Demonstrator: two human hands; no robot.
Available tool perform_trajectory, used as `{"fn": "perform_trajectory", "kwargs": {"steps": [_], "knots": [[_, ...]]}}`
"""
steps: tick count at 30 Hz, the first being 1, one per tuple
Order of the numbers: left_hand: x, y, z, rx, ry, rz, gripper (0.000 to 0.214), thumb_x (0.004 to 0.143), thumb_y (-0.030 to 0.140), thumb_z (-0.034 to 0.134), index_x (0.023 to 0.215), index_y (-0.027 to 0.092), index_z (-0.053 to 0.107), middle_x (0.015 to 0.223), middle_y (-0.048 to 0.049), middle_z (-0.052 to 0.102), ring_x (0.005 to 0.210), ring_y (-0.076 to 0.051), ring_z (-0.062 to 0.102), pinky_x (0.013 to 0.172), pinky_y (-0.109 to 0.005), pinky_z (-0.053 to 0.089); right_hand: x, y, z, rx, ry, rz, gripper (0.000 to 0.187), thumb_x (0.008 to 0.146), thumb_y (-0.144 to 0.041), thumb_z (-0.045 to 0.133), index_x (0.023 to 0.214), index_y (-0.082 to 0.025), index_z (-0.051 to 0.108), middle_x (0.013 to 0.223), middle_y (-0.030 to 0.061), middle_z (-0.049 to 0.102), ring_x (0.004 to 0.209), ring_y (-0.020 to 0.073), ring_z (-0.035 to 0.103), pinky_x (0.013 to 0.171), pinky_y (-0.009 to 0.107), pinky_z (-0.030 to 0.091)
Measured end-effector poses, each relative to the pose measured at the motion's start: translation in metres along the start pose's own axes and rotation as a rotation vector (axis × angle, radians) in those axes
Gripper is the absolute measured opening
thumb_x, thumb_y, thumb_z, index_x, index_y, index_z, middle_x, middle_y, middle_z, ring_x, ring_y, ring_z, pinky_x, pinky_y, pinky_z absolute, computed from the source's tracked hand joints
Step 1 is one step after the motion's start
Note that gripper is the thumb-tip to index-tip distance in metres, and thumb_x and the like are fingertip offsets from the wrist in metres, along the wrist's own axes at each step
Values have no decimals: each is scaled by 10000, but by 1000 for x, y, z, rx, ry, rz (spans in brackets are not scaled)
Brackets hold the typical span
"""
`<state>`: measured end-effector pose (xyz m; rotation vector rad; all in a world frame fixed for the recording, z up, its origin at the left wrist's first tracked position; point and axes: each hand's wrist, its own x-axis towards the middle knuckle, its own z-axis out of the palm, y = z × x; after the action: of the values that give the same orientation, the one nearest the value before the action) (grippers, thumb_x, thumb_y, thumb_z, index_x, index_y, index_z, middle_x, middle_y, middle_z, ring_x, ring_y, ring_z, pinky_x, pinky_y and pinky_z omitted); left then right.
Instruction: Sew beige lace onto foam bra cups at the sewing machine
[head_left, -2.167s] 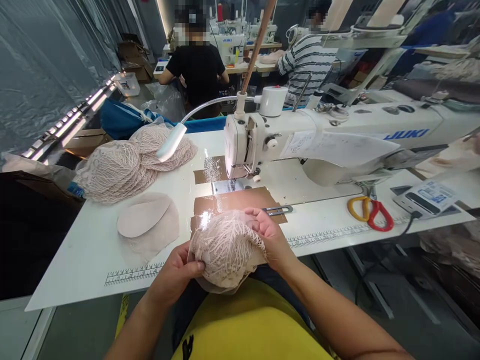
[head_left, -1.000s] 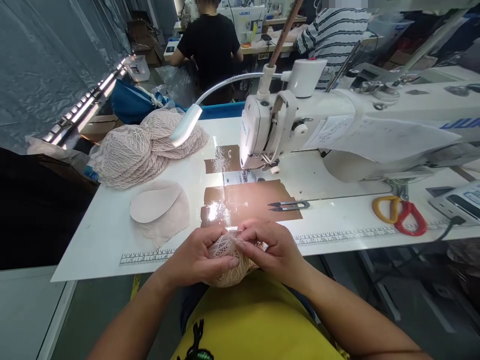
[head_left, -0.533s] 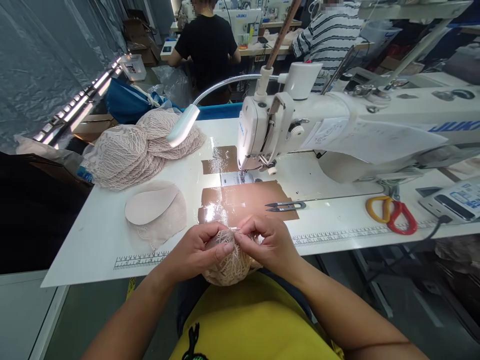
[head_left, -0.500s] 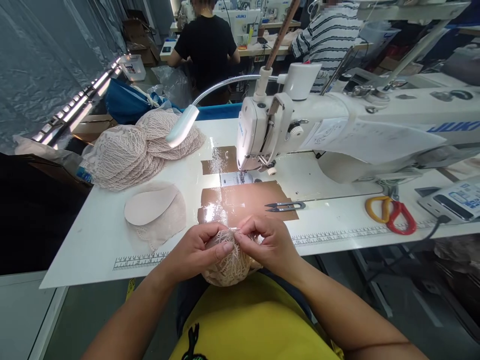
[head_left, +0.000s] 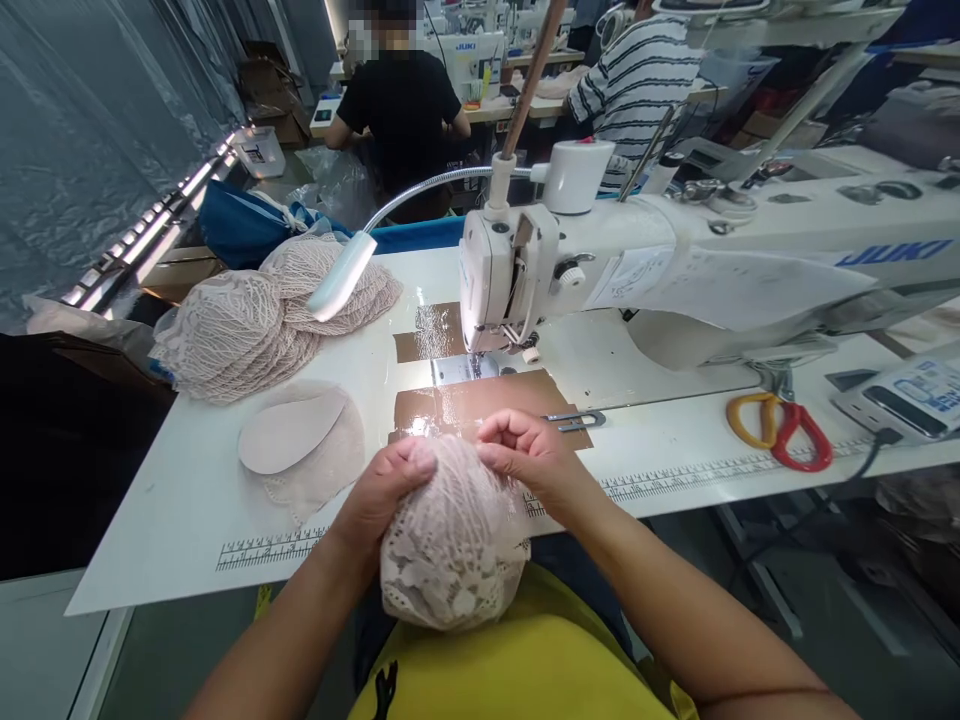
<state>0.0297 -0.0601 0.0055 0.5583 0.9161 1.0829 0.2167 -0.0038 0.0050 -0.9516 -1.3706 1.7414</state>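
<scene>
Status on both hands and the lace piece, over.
Left hand holds lace cup. Right hand at its upper edge. Thread snips beyond right hand, partly hidden.

The lace cup [head_left: 454, 540] was pale pinkish beige, domed, with branching openwork above and floral motifs toward its lower margin. A sheer border showed at its right side. It was hand-held by the upper edge, patterned face outward, its lower part hanging past the worktop's [head_left: 165, 520] front edge.

Two hands [head_left: 375, 490] [head_left: 534, 458], apparently two lace stacks [head_left: 229, 335] [head_left: 300, 265]
</scene>
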Motion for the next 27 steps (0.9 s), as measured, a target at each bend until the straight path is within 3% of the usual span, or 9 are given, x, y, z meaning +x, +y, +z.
{"fn": "perform_trajectory", "kwargs": {"steps": [5, 7, 9, 12, 14, 17, 20, 23, 27], "knots": [[-3, 55, -26, 147, 498, 360, 192, 684, 246, 719, 832, 168, 626, 620, 29, 580, 512, -117, 517, 505, -219, 427, -4, -16, -40, -12, 114, 0, 259, 739, -365, 733, 837, -166, 599, 662, -20, 589, 549, 88, 533, 551, 226, 456], [2, 75, -31, 427, 704, 567, 161, 700, 263, 712, 798, 171, 622, 584, 49, 527, 500, -103, 469, 490, -208, 388, -8, -23, -54, -85, 133, -15, 239, 761, -364, 715, 827, -163, 605, 654, -21, 579, 560, 87, 527, 566, 223, 457], [17, 79, -28, 855, 762, 755, 170, 758, 294, 666, 688, 167, 577, 546, 51, 452, 498, -97, 410, 488, -212, 340, -8, -28, -61, -190, 119, -34, 213, 792, -364, 679, 824, -164, 612, 667, -18, 574, 581, 94, 526, 576, 228, 456], [54, 56, -7, 1592, 524, 872, 271, 848, 248, 532, 590, 172, 500, 559, 13, 439, 541, -126, 405, 521, -253, 309, 4, -34, -61, -432, 52, -82, 159, 847, -330, 595, 855, -177, 637, 709, -6, 593, 638, 121, 551, 601, 247, 449], [79, 29, 10, 2018, 322, 689, 236, 863, 174, 463, 648, 157, 557, 617, -51, 532, 616, -179, 484, 537, -282, 331, 17, -36, -57, -641, 12, -127, 140, 862, -264, 542, 878, -188, 658, 742, 0, 622, 677, 138, 566, 629, 263, 438], [99, -7, 31, 2126, 161, 621, 242, 858, 118, 435, 687, 128, 606, 635, -108, 580, 649, -230, 527, 548, -318, 362, 36, -33, -52, -951, -38, -201, 193, 855, -158, 487, 874, -193, 676, 814, 14, 657, 763, 158, 572, 697, 280, 419], [94, -19, 42, 2146, 99, 604, 285, 900, 212, 428, 740, 92, 632, 656, -147, 595, 687, -274, 552, 550, -347, 391, 47, -19, -50, -1178, -115, -274, 223, 851, -99, 453, 823, -173, 662, 867, 38, 639, 815, 159, 548, 720, 272, 395], [80, -5, 45, 2116, 53, 548, 336, 923, 303, 431, 787, 81, 643, 697, -154, 613, 766, -296, 570, 587, -360, 434, 49, -3, -48, -1358, -166, -315, 172, 840, -99, 493, 835, -157, 655, 890, 56, 603, 821, 165, 512, 694, 270, 373], [75, 23, 34, 1786, -159, 516, 352, 959, 317, 410, 788, 141, 661, 794, -86, 657, 758, -189, 595, 678, -295, 483, 46, 7, -44, -1537, -150, -327, 226, 860, -73, 479, 957, -162, 662, 947, 69, 600, 872, 191, 499, 682, 289, 365]]}}
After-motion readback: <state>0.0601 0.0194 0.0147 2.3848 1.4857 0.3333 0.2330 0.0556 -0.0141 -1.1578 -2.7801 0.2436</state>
